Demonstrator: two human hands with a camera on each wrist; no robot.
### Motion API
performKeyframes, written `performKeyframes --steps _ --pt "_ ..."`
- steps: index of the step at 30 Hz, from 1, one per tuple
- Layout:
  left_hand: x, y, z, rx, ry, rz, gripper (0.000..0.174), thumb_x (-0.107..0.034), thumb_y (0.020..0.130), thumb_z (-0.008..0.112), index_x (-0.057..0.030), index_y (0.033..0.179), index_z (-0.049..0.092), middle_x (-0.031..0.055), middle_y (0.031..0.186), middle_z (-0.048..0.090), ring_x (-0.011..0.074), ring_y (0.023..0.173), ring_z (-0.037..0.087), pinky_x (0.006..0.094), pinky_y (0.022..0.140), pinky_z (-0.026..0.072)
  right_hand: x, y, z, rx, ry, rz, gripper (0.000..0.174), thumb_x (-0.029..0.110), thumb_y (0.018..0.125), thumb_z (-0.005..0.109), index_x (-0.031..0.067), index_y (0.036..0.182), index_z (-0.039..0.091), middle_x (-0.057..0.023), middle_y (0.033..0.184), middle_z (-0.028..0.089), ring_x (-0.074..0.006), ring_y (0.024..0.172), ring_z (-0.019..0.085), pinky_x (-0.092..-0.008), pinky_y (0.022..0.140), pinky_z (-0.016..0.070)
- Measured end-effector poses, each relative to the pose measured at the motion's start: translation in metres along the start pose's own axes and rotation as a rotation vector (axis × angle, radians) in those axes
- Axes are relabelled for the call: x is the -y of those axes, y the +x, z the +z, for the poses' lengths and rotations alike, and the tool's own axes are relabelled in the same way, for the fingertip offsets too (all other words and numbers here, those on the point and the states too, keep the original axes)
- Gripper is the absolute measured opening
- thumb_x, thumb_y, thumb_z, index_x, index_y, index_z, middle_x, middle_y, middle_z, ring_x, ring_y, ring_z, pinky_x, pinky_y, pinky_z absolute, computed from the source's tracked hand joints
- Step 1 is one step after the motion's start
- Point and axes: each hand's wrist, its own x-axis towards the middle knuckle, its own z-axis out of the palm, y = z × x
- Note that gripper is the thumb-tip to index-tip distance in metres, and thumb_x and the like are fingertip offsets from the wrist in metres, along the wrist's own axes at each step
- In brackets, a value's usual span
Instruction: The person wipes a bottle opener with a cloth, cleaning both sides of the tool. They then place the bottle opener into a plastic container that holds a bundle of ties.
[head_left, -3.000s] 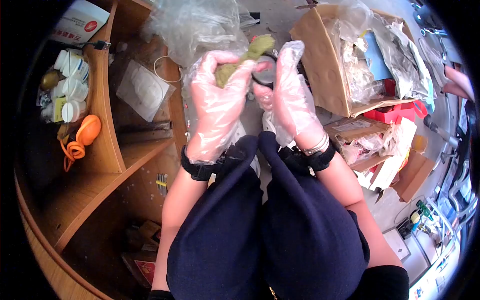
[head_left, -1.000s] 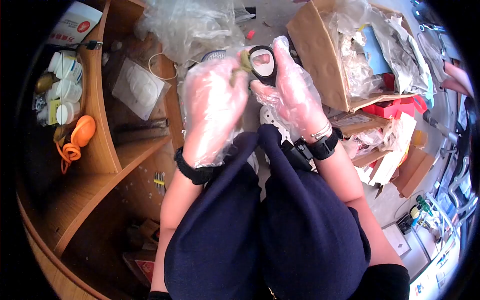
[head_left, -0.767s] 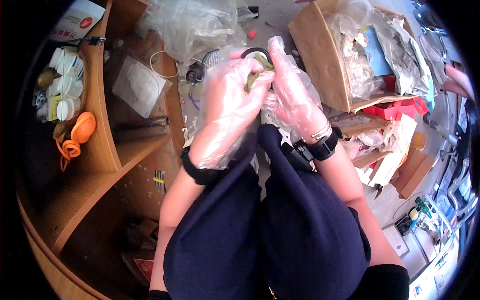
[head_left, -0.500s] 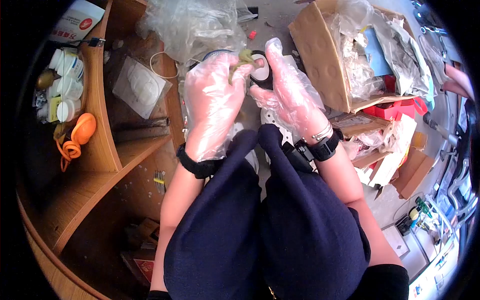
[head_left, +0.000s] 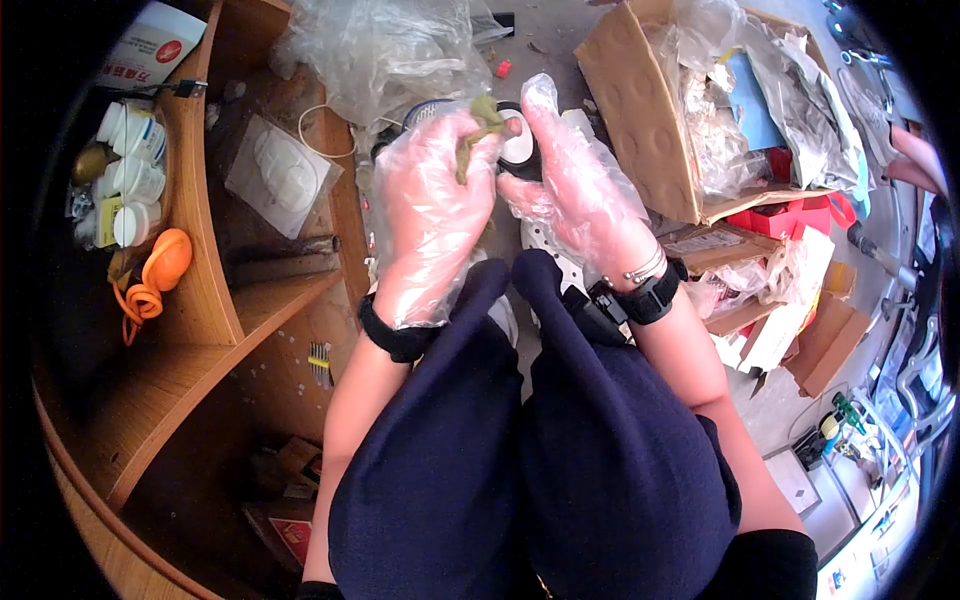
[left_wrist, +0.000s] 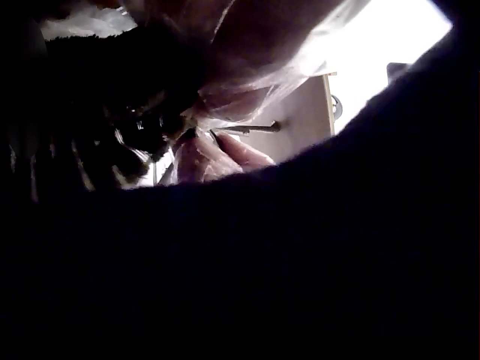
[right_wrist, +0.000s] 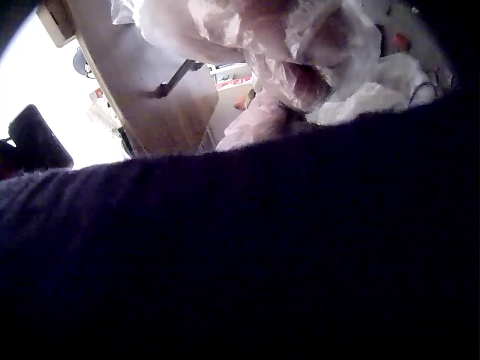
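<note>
In the head view my left hand point(head_left: 430, 205), in a clear plastic glove, pinches a crumpled olive-green cloth point(head_left: 485, 112). Its fingertips and the cloth lie at the pale face of a round, black-rimmed piece point(head_left: 517, 142). My gloved right hand point(head_left: 585, 185) holds that piece by its right side, thumb and fingers around the rim; its exact kind does not show. Dark fabric covers most of both wrist views. Above it, part of the gloved left hand point(left_wrist: 255, 45) and the gloved right hand point(right_wrist: 247, 37) show, both dim.
A wooden shelf unit point(head_left: 205, 250) with white bottles point(head_left: 140, 180) and an orange rubber bulb point(head_left: 168, 262) stands left. Clear plastic bags point(head_left: 390, 55) lie ahead. Cardboard boxes point(head_left: 640, 120) full of wrappings sit right. Knees in dark trousers point(head_left: 430, 430) are below the hands.
My left hand has worked the cloth back and forth over the black-rimmed piece, crossing its face and drawing back left. The right hand keeps its hold, turning the piece slightly.
</note>
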Motion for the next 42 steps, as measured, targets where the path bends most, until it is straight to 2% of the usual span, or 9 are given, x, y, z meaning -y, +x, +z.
performKeyframes --steps 2,6,13,18,20,23,27,32,42 --pt "-0.012 0.001 -0.005 0.152 0.028 0.046 0.010 -0.007 0.081 0.067 0.0011 0.086 0.063 0.0164 0.079 0.066 0.0263 0.072 0.065 0.0344 0.069 0.0490 -0.006 0.001 0.013 -0.244 0.166 -0.493 0.045 0.042 0.098 0.048 -0.0010 0.110 0.052 -0.0018 0.087 0.052 -0.0180 0.068 0.047 -0.0341 0.063 0.0413" --pt "-0.003 0.006 -0.002 0.090 0.045 0.110 0.009 -0.007 0.080 0.065 0.0010 0.084 0.064 0.0171 0.080 0.066 0.0305 0.074 0.065 0.0352 0.070 0.0490 0.009 0.000 0.001 0.010 0.655 0.103 0.041 0.044 0.099 0.044 0.0042 0.107 0.052 0.0002 0.080 0.049 -0.0121 0.062 0.042 -0.0288 0.058 0.0353" --pt "0.000 -0.001 0.002 0.145 0.068 0.171 0.013 -0.015 0.078 0.069 -0.0057 0.084 0.062 0.0131 0.079 0.065 0.0336 0.073 0.062 0.0437 0.068 0.0468 0.001 0.005 0.003 0.093 0.886 0.162 0.039 0.046 0.100 0.039 0.0102 0.104 0.053 0.0030 0.070 0.044 -0.0046 0.053 0.034 -0.0224 0.049 0.0263" --pt "0.007 0.004 0.001 -0.174 0.241 0.097 0.013 -0.014 0.078 0.070 -0.0061 0.084 0.062 0.0110 0.087 0.066 0.0321 0.077 0.063 0.0424 0.068 0.0478 0.005 0.004 0.002 0.043 0.907 0.238 0.040 0.045 0.101 0.038 0.0097 0.103 0.055 0.0030 0.069 0.045 -0.0045 0.052 0.032 -0.0217 0.046 0.0237" --pt "0.005 0.006 0.000 -0.235 0.276 0.024 0.013 -0.014 0.078 0.070 -0.0062 0.084 0.062 0.0102 0.089 0.066 0.0314 0.078 0.063 0.0418 0.068 0.0481 0.011 0.007 -0.003 0.274 1.000 0.196 0.038 0.045 0.101 0.041 0.0099 0.100 0.056 0.0020 0.086 0.058 -0.0057 0.055 0.040 -0.0182 0.044 0.0277" --pt "0.007 0.009 0.000 -0.382 0.102 0.193 0.012 -0.013 0.079 0.069 -0.0071 0.088 0.065 0.0077 0.092 0.066 0.0291 0.078 0.061 0.0401 0.070 0.0491 0.010 0.009 0.003 0.147 0.948 0.272 0.040 0.045 0.101 0.040 0.0085 0.107 0.054 0.0004 0.088 0.060 -0.0080 0.057 0.045 -0.0168 0.044 0.0312" --pt "0.006 -0.003 0.007 -0.048 0.257 0.301 0.018 -0.009 0.084 0.064 -0.0101 0.100 0.070 0.0060 0.104 0.067 0.0241 0.093 0.062 0.0343 0.083 0.0499 -0.002 0.011 0.004 0.191 1.085 0.222 0.041 0.045 0.102 0.037 0.0078 0.111 0.049 0.0003 0.098 0.058 -0.0091 0.061 0.050 -0.0168 0.046 0.0389" --pt "0.012 -0.009 0.015 0.089 0.161 0.394 0.031 -0.009 0.079 0.066 -0.0065 0.110 0.068 0.0114 0.118 0.064 0.0255 0.110 0.059 0.0381 0.101 0.0427 0.010 -0.004 0.005 -0.098 0.947 0.232 0.063 0.010 0.095 0.055 0.0013 0.147 0.021 -0.0097 0.155 0.020 -0.0187 0.126 0.043 -0.0226 0.085 0.0481" --pt "0.020 -0.005 0.009 0.301 -0.081 0.497 0.025 -0.007 0.080 0.064 -0.0037 0.104 0.069 0.0123 0.112 0.066 0.0262 0.112 0.060 0.0439 0.105 0.0401 -0.035 0.022 -0.017 0.222 1.290 0.375 0.040 0.052 0.099 0.040 0.0138 0.103 0.048 -0.0003 0.087 0.053 -0.0095 0.058 0.041 -0.0197 0.046 0.0333"
